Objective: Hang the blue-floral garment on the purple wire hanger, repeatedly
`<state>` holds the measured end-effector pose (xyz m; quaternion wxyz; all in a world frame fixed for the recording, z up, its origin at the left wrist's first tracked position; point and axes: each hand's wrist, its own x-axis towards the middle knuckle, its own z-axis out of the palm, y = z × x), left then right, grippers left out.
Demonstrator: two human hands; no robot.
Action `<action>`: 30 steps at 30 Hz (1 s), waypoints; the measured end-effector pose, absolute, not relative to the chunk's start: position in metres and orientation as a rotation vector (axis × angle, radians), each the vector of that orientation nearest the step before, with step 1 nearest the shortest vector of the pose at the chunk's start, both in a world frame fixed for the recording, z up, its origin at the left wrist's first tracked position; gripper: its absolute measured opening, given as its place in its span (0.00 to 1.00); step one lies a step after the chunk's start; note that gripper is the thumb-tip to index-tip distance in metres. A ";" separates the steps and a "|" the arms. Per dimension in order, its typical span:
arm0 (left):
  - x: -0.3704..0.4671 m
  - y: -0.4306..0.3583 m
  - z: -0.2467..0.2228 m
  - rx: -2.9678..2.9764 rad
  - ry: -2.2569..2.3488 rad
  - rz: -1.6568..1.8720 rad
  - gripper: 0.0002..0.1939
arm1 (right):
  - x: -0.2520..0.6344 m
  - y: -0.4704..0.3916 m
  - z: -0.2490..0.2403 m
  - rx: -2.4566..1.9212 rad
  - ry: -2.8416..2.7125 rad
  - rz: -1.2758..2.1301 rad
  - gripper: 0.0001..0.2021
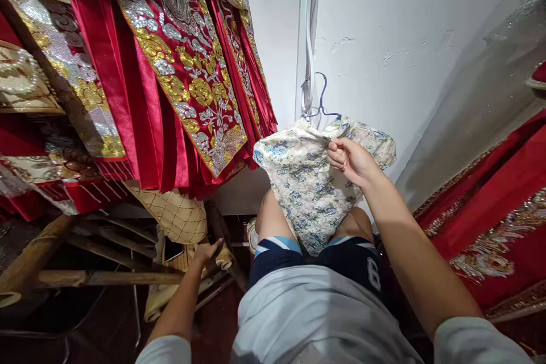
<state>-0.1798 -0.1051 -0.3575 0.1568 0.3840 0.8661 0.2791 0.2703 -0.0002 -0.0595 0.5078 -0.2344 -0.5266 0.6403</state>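
My right hand (347, 160) pinches the neckline of a cream floral shirt (311, 182) with blue and yellow flowers, its fingers closed on the cloth. The short-sleeved shirt hangs in front of my knees from a purple hanger (321, 103), whose hook is by a pale strap (307, 34) on the wall. Low on the left, my left hand (207, 250) is beside a bamboo seat frame, just under a beige quilted piece of cloth (179, 217). Its fingers look stretched out, and no object shows in them, though they are small and dim.
Red costumes (187, 68) with gold and silver sequins hang along the left. More red embroidered cloth (503, 227) is at the right. A bamboo frame (106, 277) stands at lower left, with a phone-like dark object (174, 250) near it. A white wall (384, 23) rises ahead.
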 end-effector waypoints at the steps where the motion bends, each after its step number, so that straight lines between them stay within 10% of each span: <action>1: -0.179 -0.102 -0.359 1.074 2.491 0.769 0.30 | 0.270 -0.001 -0.060 -0.567 -1.271 1.552 0.12; 9: -0.053 -0.089 -0.329 1.861 2.060 1.226 0.18 | 0.270 -0.002 -0.066 -0.519 -1.232 1.541 0.12; 17: 0.127 -0.034 -0.154 2.052 1.186 2.024 0.20 | 0.271 -0.010 -0.057 -0.532 -1.304 1.409 0.13; 30: 0.130 -0.001 -0.068 2.212 1.134 2.033 0.06 | 0.258 -0.013 -0.044 -0.671 -1.338 1.196 0.13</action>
